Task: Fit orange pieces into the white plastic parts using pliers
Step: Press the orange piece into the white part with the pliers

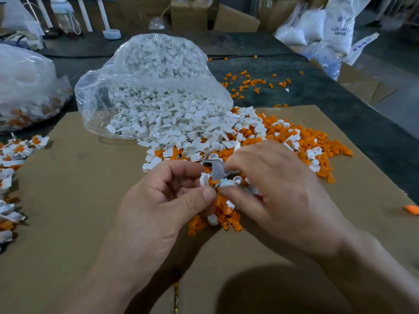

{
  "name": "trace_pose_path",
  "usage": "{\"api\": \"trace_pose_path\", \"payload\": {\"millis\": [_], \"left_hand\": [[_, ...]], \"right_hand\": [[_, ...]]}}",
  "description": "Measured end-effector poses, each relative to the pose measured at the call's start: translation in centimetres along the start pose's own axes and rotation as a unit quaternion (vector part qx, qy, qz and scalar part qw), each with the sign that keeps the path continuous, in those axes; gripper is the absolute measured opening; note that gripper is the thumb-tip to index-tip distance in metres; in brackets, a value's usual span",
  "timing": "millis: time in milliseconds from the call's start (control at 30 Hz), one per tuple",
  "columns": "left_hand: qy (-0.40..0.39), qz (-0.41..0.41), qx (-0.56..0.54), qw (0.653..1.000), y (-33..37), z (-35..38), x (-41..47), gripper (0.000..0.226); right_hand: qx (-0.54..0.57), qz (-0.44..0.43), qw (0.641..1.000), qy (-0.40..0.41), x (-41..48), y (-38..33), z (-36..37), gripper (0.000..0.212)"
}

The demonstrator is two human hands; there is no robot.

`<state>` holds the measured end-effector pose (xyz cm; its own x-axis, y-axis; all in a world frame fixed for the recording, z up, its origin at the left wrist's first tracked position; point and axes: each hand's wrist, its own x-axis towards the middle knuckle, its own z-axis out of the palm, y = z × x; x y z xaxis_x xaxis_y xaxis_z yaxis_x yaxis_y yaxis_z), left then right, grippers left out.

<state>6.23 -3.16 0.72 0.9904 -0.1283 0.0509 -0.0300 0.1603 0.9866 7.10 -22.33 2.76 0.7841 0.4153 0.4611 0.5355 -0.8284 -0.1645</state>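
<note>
Hands are meeting above the near edge of the orange pieces (224, 214) on the cardboard sheet (68, 177) covering the desk (317, 98). The left hand (163, 200) is pinching a white part (205, 179) between thumb and forefinger, its grip closed tight. The right hand (278, 189), blurred, is curling its grip round the grey pliers (215, 169), whose nose is lying against that part.

Trouble is likely coming from the tiny hold: pliers squeezing off-centre could be twisting the part out of the pinch, or nipping a fingertip.

Counting: two hands, one pair of pliers, one open bag (147, 87) spilling white parts, a second bag (22, 82) far left. Loose parts, orange pieces and the fitted pieces (13, 155) piling up at left are too many to count.
</note>
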Motion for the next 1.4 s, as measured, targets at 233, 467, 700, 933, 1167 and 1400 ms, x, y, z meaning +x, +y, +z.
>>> {"api": "trace_pose_path", "payload": {"millis": [233, 467, 700, 933, 1167, 1400], "left_hand": [[-0.043, 0.010, 0.048, 0.998, -0.1, -0.1, -0.3, 0.041], [-0.077, 0.059, 0.196, 0.976, -0.4, -0.8, -0.6, 0.033], [-0.072, 0.239, 0.391, 0.886, 0.3, -0.8, -1.0, 0.029], [-0.093, 0.073, 0.190, 0.975, -0.4, -0.9, -1.1, 0.043], [-0.068, 0.112, 0.211, 0.969, -0.7, -0.7, -1.2, 0.043], [-0.044, 0.156, 0.244, 0.956, -0.6, -0.5, -1.2, 0.037]], "right_hand": [[-0.012, -0.066, 0.997, -0.042, -0.2, -1.4, -0.5, 0.023], [0.025, -0.052, 0.993, -0.101, -0.6, -1.6, -0.8, 0.014], [0.338, 0.120, 0.925, -0.123, -1.1, -1.8, -1.2, 0.023], [0.157, 0.011, 0.987, -0.044, -1.2, -1.8, -0.7, 0.022], [0.169, 0.000, 0.985, -0.012, -1.3, -1.7, -0.5, 0.015], [0.233, 0.032, 0.972, -0.003, -1.7, -1.4, -0.3, 0.008]]}}
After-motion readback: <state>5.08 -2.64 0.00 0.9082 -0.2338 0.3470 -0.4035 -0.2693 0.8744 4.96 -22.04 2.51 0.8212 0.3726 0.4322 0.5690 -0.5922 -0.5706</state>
